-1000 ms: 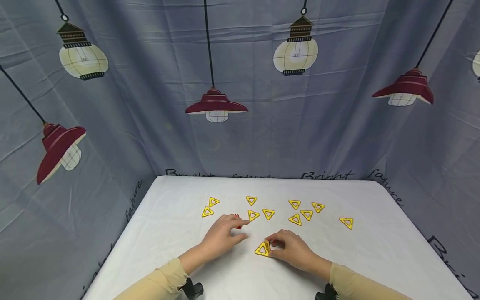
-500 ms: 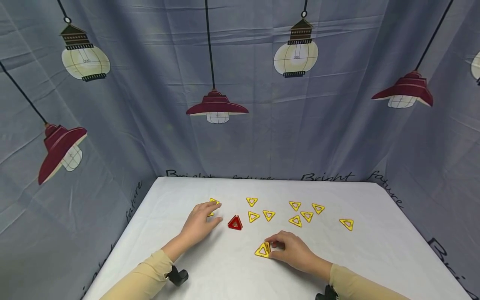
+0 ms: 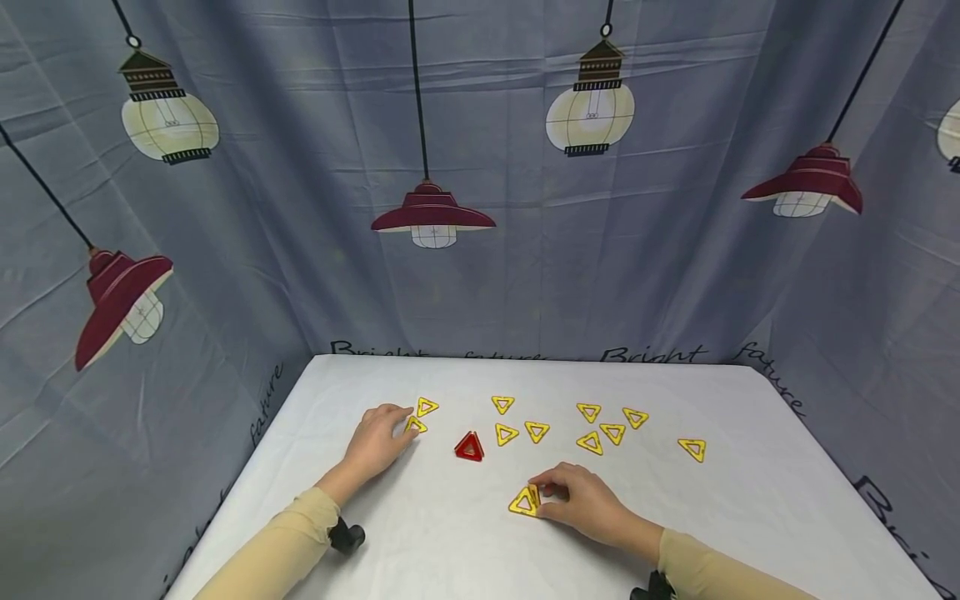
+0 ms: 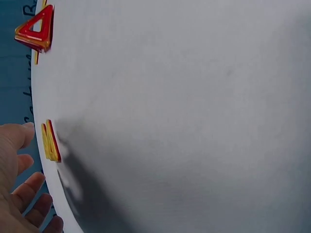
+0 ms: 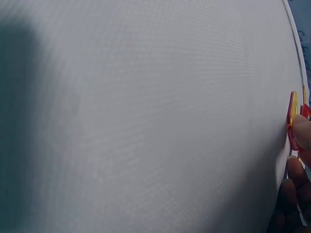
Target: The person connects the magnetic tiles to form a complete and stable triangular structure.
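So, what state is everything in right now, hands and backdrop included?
Left hand: fingers apart, beside the two leftmost yellow triangles; contact unclear.
Right hand: pinching the front yellow triangles.
Front yellow triangles: one tilted up beside another; whether joined, unclear.
Red pyramid: standing, untouched.
Two leftmost yellow triangles: lying flat.
Other eight yellow triangles: lying flat, untouched.
Backdrop: hanging, creased.

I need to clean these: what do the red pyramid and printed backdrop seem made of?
Red pyramid: probably hard plastic, fairly glossy, with crisp, straight edges. Printed backdrop: likely fabric, mostly matte, since it hangs in soft folds and creases.
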`<state>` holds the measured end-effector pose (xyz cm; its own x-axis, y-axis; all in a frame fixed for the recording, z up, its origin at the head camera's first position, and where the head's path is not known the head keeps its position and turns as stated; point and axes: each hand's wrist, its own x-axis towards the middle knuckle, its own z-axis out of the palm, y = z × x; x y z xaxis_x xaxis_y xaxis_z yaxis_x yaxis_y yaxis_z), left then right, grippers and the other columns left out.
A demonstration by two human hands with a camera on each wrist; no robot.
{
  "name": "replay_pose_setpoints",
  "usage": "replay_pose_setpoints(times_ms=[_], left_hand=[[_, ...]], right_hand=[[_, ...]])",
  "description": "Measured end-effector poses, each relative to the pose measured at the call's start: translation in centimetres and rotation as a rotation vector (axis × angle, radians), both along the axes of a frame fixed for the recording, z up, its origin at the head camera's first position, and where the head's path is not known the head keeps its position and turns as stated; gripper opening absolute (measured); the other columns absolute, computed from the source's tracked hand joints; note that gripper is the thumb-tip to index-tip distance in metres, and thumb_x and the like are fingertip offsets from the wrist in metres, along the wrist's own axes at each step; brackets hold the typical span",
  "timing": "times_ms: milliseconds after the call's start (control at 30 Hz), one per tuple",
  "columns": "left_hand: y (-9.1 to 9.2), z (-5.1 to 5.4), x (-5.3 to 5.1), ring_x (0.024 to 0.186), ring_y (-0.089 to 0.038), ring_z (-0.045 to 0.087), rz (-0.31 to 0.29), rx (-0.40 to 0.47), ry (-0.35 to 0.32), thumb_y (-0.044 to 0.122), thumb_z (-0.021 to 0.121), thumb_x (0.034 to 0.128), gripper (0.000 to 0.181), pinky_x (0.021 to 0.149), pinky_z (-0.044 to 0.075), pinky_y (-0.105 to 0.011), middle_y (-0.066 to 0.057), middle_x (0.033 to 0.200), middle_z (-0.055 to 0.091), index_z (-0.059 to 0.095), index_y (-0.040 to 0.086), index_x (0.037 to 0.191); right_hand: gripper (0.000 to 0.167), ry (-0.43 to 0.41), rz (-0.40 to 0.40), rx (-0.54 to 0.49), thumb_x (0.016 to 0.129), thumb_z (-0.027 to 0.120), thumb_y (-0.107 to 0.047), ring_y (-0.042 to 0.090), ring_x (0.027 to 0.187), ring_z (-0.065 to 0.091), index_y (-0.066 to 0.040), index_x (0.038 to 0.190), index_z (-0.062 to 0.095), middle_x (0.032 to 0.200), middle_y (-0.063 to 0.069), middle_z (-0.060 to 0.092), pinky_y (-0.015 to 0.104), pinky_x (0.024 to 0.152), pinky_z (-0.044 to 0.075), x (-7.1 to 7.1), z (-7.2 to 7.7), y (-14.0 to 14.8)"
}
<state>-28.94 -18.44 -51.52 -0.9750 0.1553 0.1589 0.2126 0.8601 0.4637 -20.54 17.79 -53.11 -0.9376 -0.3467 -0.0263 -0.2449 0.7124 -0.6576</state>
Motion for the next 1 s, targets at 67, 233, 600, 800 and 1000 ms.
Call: replay_pose_setpoints(times_ms=[67,233,600,800,1000], left_hand=[[-0.1,-0.1,-0.2,0.126,-0.038,0.051,0.008,0.001,-0.009,0.029,0.074,0.0951,0.047,0.104,0.041,-0.052,-0.016,0.134,0.061,0.066,0.007,0.136],[-0.4,-0.3,-0.7,0.121,-0.036,0.051,0.005,-0.012,-0.015,0.03,0.077,0.0929,0.046,0.101,0.043,-0.051,-0.015,0.128,0.062,0.069,0.008,0.132],[-1.0,-1.0,-1.2,0.113,-0.033,0.052,-0.01,-0.023,-0.02,0.03,0.078,0.0921,0.038,0.095,0.044,-0.049,-0.011,0.12,0.063,0.074,0.012,0.126],[-0.8,-1.2,-1.3,0.109,-0.03,0.052,0.005,-0.027,-0.002,0.029,0.079,0.0915,0.034,0.092,0.044,-0.047,-0.008,0.115,0.063,0.076,0.015,0.122],[-0.7,-1.1,-1.1,0.102,-0.026,0.053,0.02,-0.035,0.004,0.028,0.08,0.0901,0.032,0.088,0.043,-0.044,-0.005,0.111,0.065,0.077,0.015,0.119]], right_hand=[[0.036,-0.003,-0.002,0.0,0.081,0.088,-0.032,0.009,0.084,0.052,-0.026,0.115,0.075,0.092,-0.015,0.059,0.028,0.074,0.044,0.0,0.0,0.0],[0.037,-0.004,-0.002,0.0,0.081,0.088,-0.032,0.01,0.083,0.051,-0.026,0.115,0.076,0.09,-0.014,0.058,0.028,0.072,0.042,0.0,0.0,0.1],[0.036,-0.004,0.0,-0.008,0.081,0.088,-0.032,0.01,0.082,0.051,-0.026,0.115,0.076,0.089,-0.014,0.058,0.028,0.072,0.043,0.0,-0.1,0.1],[0.037,-0.006,-0.007,-0.009,0.081,0.088,-0.032,0.01,0.083,0.051,-0.026,0.115,0.076,0.09,-0.014,0.058,0.028,0.073,0.043,0.0,-0.1,0.1],[0.036,-0.005,-0.009,-0.003,0.081,0.087,-0.031,0.009,0.084,0.051,-0.027,0.115,0.076,0.09,-0.014,0.058,0.029,0.074,0.044,0.1,-0.1,0.1]])
